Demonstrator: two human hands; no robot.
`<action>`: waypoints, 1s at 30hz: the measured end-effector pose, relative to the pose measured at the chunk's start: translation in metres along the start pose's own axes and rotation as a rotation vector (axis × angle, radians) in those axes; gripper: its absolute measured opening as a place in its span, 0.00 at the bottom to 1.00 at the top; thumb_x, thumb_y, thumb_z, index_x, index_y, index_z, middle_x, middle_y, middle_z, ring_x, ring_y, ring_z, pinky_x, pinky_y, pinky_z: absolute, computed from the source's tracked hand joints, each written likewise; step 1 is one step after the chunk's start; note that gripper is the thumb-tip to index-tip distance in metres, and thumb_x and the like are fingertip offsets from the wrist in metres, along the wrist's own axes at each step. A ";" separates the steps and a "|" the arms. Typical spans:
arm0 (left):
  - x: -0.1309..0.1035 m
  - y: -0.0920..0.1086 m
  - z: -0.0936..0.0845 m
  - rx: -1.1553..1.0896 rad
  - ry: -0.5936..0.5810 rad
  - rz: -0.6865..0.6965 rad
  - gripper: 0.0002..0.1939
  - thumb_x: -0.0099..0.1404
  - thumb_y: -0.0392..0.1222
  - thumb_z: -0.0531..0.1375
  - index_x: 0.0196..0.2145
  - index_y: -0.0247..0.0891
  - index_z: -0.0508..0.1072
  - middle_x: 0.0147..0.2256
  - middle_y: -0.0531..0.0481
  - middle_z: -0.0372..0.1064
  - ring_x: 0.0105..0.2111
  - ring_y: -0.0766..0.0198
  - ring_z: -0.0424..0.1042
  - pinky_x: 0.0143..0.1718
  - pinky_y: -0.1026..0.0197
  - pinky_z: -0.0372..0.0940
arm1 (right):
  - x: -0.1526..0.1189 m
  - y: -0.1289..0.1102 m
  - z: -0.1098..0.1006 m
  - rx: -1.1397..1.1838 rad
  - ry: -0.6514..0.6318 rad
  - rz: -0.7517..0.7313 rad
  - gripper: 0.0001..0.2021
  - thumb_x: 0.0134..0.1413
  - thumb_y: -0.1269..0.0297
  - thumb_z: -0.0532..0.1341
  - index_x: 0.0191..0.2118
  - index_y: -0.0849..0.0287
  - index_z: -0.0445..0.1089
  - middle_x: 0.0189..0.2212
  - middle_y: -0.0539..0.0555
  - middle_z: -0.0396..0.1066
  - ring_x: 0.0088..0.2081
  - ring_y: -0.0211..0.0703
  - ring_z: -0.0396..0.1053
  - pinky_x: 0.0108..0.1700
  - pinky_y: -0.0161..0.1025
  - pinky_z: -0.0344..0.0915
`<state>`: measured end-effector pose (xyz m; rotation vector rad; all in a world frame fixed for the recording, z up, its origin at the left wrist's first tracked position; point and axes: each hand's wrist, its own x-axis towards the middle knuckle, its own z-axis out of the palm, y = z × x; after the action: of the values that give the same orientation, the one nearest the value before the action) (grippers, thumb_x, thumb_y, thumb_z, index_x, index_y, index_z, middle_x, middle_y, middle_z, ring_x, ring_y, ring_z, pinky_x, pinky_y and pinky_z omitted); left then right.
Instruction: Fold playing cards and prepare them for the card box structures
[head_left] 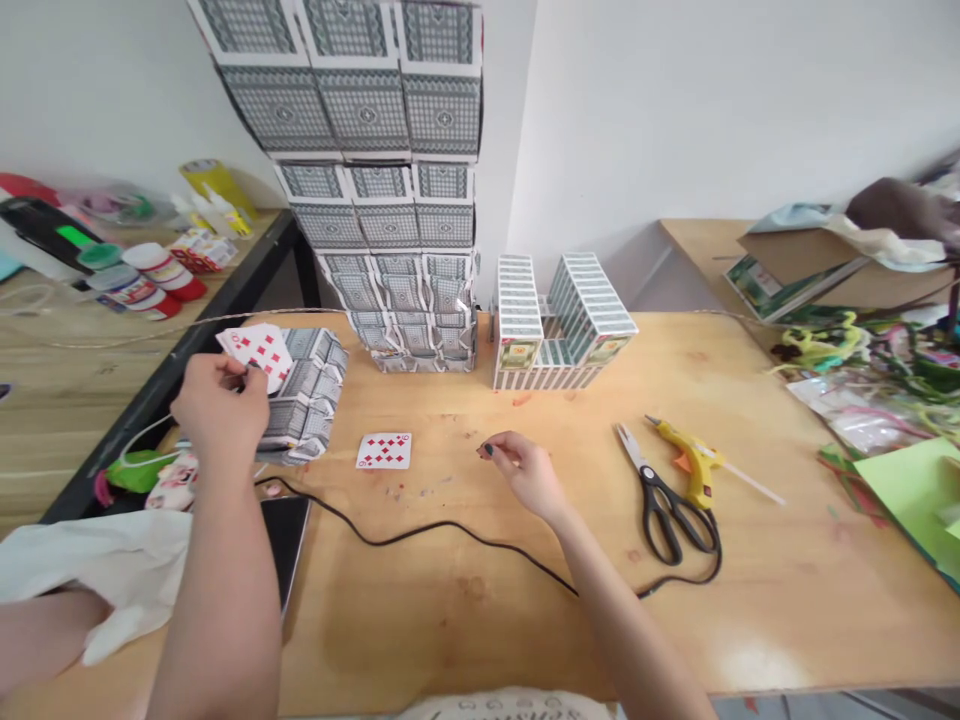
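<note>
My left hand (225,400) is closed on a few playing cards (262,352), their red diamonds facing up. Right beside and partly under them lies a block of folded cards (304,395) with grey patterned backs. My right hand (521,472) hovers over the middle of the table, thumb and fingertips pinched together, with nothing visible in them. Between the hands, a single nine of diamonds (384,451) lies face up on the wood. A tall tower of folded cards (405,215) rises behind, and a smaller U-shaped card structure (551,325) stands to its right.
Black-handled scissors (660,500) and a yellow glue gun (697,460) lie at right on the wooden table (487,620). A black cord (442,525) crosses the front. Green paper (915,500) and craft scraps sit far right; bottles (161,270) are at left. A white-clothed limb (97,590) enters lower left.
</note>
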<state>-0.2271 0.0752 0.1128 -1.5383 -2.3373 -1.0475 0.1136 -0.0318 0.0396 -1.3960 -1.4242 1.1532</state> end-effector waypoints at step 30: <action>-0.006 0.001 -0.006 0.047 -0.043 0.108 0.26 0.54 0.36 0.60 0.51 0.43 0.62 0.37 0.51 0.69 0.29 0.63 0.72 0.38 0.57 0.67 | -0.016 0.029 -0.015 0.023 0.007 0.070 0.09 0.54 0.60 0.55 0.34 0.57 0.69 0.32 0.54 0.74 0.37 0.43 0.72 0.44 0.40 0.66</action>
<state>-0.2247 0.0678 0.1149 -1.6642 -2.2608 -0.9370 0.1365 -0.0473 0.0162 -1.4424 -1.3631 1.2043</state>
